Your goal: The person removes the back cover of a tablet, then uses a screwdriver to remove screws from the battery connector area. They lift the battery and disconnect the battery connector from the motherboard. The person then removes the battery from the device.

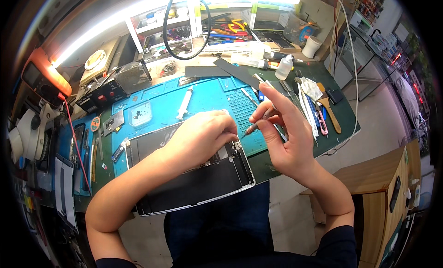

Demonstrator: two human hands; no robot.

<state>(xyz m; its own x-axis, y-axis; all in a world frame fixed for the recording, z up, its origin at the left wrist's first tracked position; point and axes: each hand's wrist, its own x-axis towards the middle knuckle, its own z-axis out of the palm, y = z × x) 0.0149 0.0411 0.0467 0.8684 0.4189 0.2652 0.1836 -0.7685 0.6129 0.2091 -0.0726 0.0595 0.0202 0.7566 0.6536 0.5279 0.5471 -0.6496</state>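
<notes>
An opened tablet (198,187) with black battery packs and a silver rim lies at the near edge of the bench. Over its right upper side is my left hand (203,132), thumb and fingers pinched together; whatever they may hold is hidden. My right hand (288,134) is raised just right of the tablet. Between its thumb and fingers is a slim precision screwdriver (253,128) with a banded grip, its thin tip slanting down and left toward the tablet's corner, close to my left fingertips. Whether the tip touches anything cannot be made out.
A blue work mat (161,99) carries a syringe (185,103) and a clear small-parts box (140,114). Rightward lie brushes (330,113), pens and a white dropper bottle (284,67). A black cable loop (165,32) hangs overhead. An orange multimeter (46,76) stands left.
</notes>
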